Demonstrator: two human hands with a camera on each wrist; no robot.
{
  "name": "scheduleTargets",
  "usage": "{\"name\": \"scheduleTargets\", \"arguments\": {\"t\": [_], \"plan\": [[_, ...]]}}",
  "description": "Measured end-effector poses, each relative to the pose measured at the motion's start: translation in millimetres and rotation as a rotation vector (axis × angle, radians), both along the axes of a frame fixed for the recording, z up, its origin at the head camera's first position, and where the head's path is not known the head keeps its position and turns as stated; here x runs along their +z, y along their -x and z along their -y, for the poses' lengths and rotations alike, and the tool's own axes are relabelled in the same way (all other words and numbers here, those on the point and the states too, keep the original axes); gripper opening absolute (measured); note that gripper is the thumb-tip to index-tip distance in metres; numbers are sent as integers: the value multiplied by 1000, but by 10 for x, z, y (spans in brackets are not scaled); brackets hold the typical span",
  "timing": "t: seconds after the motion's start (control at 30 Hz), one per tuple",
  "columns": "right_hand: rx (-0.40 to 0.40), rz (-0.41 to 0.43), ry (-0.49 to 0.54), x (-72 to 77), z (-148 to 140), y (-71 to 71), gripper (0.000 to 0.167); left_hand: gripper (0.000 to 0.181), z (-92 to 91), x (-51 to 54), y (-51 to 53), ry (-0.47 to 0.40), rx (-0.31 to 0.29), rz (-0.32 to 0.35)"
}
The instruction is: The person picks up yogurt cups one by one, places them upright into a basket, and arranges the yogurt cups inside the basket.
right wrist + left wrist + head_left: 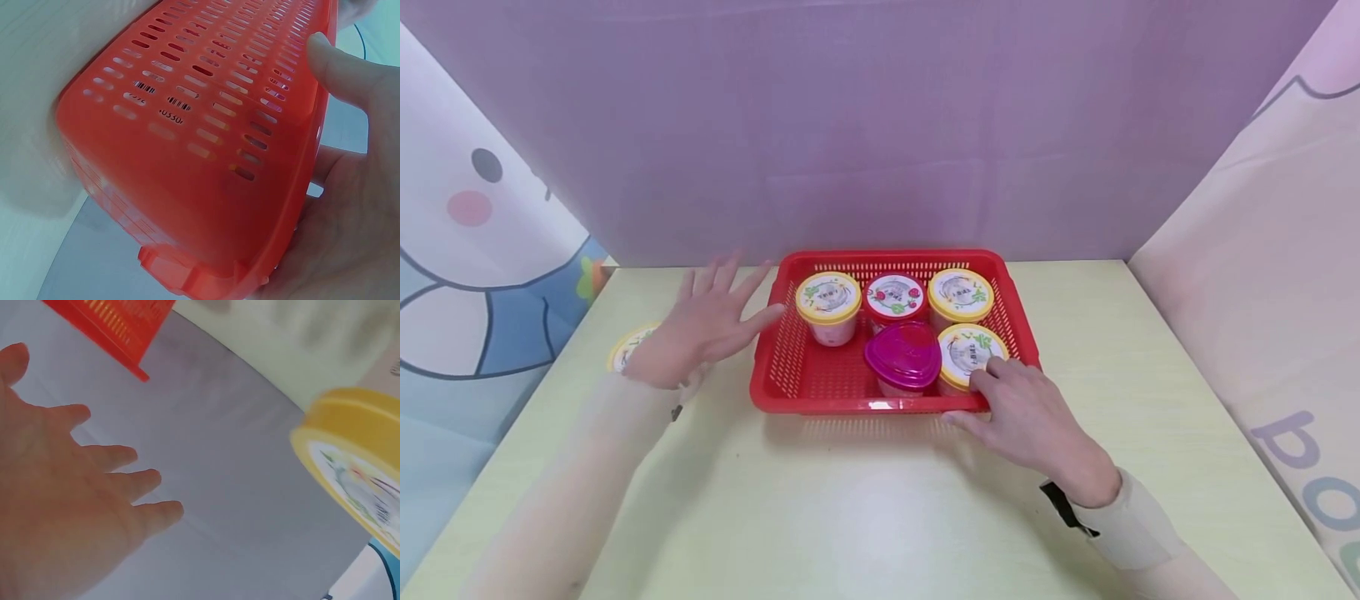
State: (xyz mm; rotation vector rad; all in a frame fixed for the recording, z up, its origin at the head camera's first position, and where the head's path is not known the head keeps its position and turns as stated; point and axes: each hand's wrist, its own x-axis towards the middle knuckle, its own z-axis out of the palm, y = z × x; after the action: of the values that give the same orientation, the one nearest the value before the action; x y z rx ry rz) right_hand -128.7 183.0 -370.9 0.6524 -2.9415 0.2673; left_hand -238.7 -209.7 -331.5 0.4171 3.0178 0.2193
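Note:
A red plastic basket [820, 404] holds several lidded cups. Its front right rim is gripped by my right hand [1033, 417], thumb outside and fingers inside, beside a yellow-lidded cup [966, 354]. In the right wrist view the thumb [340, 72] presses the slotted wall. My left hand [703, 325] hovers, fingers spread and slightly blurred, just left of the basket with nothing in it. Another yellow-lidded cup [628, 346] stands outside the basket, partly hidden behind the left wrist; the left wrist view shows its yellow lid [356, 412] up close.
Inside the basket are two more yellow-lidded cups [827, 297] at the back, a red-lidded cup [895, 297] between them and a magenta-lidded cup [904, 357] in front. The pale table [865, 517] meets a purple backdrop [880, 167], with printed cloths on both sides.

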Motion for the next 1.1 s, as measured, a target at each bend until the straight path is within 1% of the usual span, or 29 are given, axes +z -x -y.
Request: {"name": "scheduleTargets", "arguments": {"t": [0.1,0.23,0.37,0.57,0.77,1.0,1.1], "plan": [[-2,4,0,0,2,0,51,87,79,-10,-44,-7,25,10],[-5,12,-1,0,6,4,51,88,220,-50,-102,-12,72,45],[-8,21,-1,4,14,6,52,88,348,-85,-164,7,112,74],[-13,29,-1,6,16,3,54,90,488,-97,-239,19,176,126],[-9,18,-1,7,14,0,53,94,594,-94,-325,15,234,141],[-12,19,0,5,10,-1,53,102,670,-151,-394,9,287,224],[-16,24,-1,4,6,-3,54,104,689,-172,-403,16,291,236]]}}
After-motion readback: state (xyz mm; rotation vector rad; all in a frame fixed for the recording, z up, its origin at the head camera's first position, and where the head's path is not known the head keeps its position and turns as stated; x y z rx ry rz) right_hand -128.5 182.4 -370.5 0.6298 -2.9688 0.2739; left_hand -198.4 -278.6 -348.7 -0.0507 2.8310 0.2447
